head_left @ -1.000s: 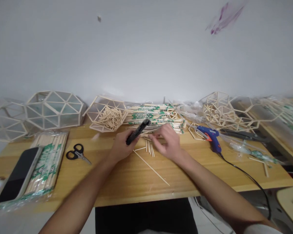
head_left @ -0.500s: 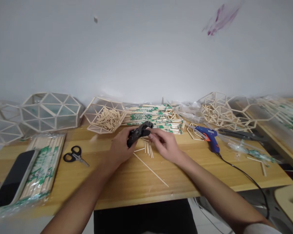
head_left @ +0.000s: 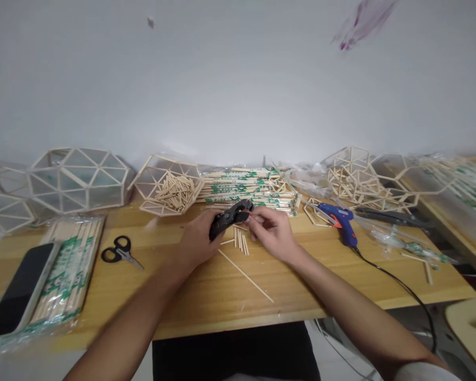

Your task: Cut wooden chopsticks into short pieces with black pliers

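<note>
My left hand (head_left: 200, 236) is wrapped around a black hand cutter (head_left: 227, 218) with a curved jaw, its head pointing right. At that jaw, the fingers of my right hand (head_left: 273, 233) are pinched together; whatever they hold is too small and hidden to make out. Below the tool, several short cut wooden sticks (head_left: 241, 241) lie on the wooden table (head_left: 206, 312). One long thin stick (head_left: 246, 275) rests diagonally in front of them, between my forearms.
To the left are black-handled scissors (head_left: 122, 253), a phone (head_left: 19, 288) and packaged chopsticks (head_left: 69, 264). Behind my hands sit a stick-frame bowl of short pieces (head_left: 174, 193) and more wrapped chopsticks (head_left: 241, 185). A blue glue gun (head_left: 343, 222) with a cord lies right. Stick-frame polyhedra (head_left: 79, 180) line the wall.
Both hands and the cutter have shifted very slightly right over the table. My grip looks the same, and the sticks on the table have not moved.
</note>
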A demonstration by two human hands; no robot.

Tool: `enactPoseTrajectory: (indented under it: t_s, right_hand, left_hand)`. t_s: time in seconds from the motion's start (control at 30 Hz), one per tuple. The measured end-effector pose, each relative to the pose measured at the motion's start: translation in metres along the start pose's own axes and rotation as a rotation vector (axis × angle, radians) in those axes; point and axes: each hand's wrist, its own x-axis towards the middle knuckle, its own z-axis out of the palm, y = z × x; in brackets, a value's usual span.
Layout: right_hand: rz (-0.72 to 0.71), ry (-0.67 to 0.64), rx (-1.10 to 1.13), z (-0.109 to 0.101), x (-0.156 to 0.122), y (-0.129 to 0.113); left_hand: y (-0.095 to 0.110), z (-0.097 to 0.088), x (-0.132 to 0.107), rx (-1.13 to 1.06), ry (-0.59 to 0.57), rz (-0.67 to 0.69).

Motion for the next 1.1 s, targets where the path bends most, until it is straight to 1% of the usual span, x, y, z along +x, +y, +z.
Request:
enactPoseTrajectory:
  t_s: [0.2,0.5,1.1]
  right_hand:
    - [0.026,0.007,0.031,0.0009,0.0007,0.0018]
    - [0.044,-0.023,0.074,0.0006,0.0015,0.0033]
    - [0.059,-0.039,0.07,0.0003,0.0039,-0.0004]
  left_hand:
    - [0.0007,0.001,-0.0004,0.007,0.012,-0.003]
    - [0.0002,0.0022,-0.0006,0.011,0.006,-0.009]
    - [-0.0006,0.0032,-0.0004,0.011,-0.009,-0.011]
